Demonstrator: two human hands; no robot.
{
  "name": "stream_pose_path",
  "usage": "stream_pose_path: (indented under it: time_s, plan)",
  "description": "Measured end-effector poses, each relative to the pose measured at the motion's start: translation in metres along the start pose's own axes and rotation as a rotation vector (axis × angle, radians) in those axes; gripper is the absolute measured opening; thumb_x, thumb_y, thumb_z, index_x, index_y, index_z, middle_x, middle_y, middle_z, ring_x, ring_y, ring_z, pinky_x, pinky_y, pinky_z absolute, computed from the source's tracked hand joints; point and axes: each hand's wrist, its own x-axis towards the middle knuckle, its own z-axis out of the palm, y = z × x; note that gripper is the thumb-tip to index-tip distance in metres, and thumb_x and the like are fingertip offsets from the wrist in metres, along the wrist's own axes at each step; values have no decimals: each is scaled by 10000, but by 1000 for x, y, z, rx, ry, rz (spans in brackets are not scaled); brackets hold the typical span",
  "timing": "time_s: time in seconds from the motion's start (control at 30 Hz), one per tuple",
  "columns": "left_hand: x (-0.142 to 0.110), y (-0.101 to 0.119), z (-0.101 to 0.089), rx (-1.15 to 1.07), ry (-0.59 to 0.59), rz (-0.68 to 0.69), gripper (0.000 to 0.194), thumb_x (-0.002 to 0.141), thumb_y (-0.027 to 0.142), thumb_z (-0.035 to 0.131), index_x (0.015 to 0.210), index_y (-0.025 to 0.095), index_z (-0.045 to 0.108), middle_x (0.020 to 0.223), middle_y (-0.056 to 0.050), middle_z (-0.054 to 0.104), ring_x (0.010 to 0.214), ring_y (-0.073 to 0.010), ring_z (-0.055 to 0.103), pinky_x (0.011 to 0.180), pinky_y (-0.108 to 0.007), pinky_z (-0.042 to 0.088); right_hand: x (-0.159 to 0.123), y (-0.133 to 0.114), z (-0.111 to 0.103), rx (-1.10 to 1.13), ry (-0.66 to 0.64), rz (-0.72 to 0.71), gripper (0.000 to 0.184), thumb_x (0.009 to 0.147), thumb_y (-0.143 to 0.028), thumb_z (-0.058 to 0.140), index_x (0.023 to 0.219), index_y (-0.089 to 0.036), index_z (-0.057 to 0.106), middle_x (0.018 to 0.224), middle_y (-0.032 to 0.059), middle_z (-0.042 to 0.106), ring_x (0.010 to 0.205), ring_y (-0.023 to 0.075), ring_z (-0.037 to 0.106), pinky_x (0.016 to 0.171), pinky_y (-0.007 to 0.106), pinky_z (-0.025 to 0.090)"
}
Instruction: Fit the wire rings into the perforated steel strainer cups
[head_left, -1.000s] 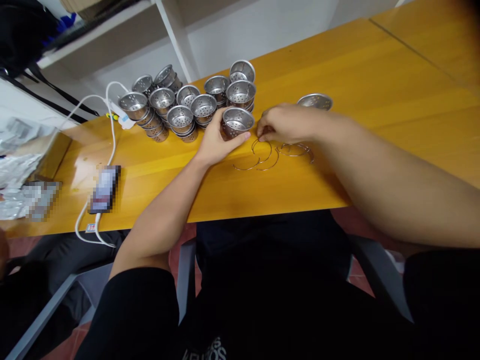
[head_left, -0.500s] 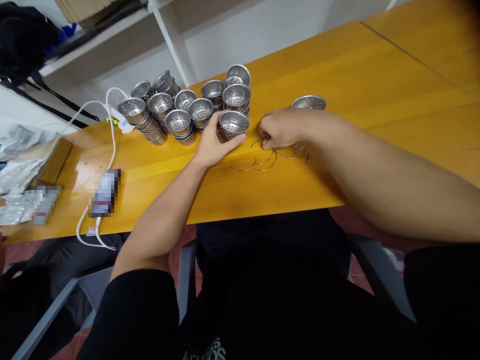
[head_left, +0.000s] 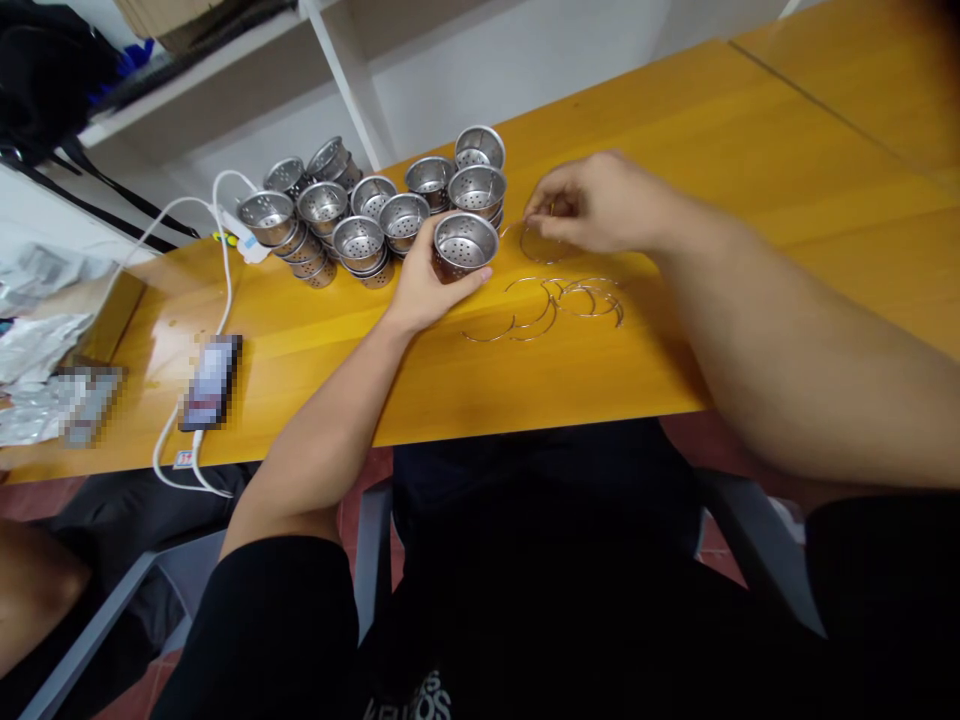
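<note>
1. Far left: silvery plastic packaging (head_left: 34, 350) lies on the wooden table (head_left: 442, 400); below the table edge, a bare limb (head_left: 34, 590) of another person enters the view.
2. Left: a phone (head_left: 212, 385), its screen blurred, lies near the table's front edge, with a white cable (head_left: 226, 265) running behind it.
3. Left of centre: stacked cups (head_left: 358, 240), metal, pierced with small holes and mouth up, stand close together toward the back of the table.
4. Centre: the left hand (head_left: 427, 280) is half closed around the outside of a perforated cup (head_left: 465, 245), fingers on its left side and thumb along its near side. The cup faces mouth up, just in front of the stacks; whether its base touches the table cannot be told.
5. Right of centre: curved wire pieces (head_left: 561, 295) lie loosely on the table, several overlapping.
6. Right: the right hand (head_left: 600, 205), raised above these pieces, has its thumb and fingers drawn together, pinching a thin wire ring (head_left: 547, 262) that hangs below the fingertips.
</note>
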Motion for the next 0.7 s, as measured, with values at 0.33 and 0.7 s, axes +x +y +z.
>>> stream_pose_path:
  time_s: [0.33, 0.7]
  plan:
    - [1, 10, -5, -16, 8, 15, 1131, 918, 984, 1033, 1734, 330, 599, 1696, -160, 752, 1572, -378, 817, 1401, -613, 673, 2, -1, 13, 142, 76, 24, 248, 1280, -308, 675, 1442, -258, 856, 1240, 87, 869, 973, 258, 643, 1022, 407, 583]
    - [3, 26, -7, 16, 23, -49, 1111, 871, 984, 1068, 1652, 305, 665, 1561, -129, 796, 1490, -373, 827, 1384, -643, 674, 1, -4, 19, 174, 107, 9, 515, 1163, -661, 699, 1492, -277, 800, 1294, 166, 866, 1031, 324, 693, 1026, 470, 602]
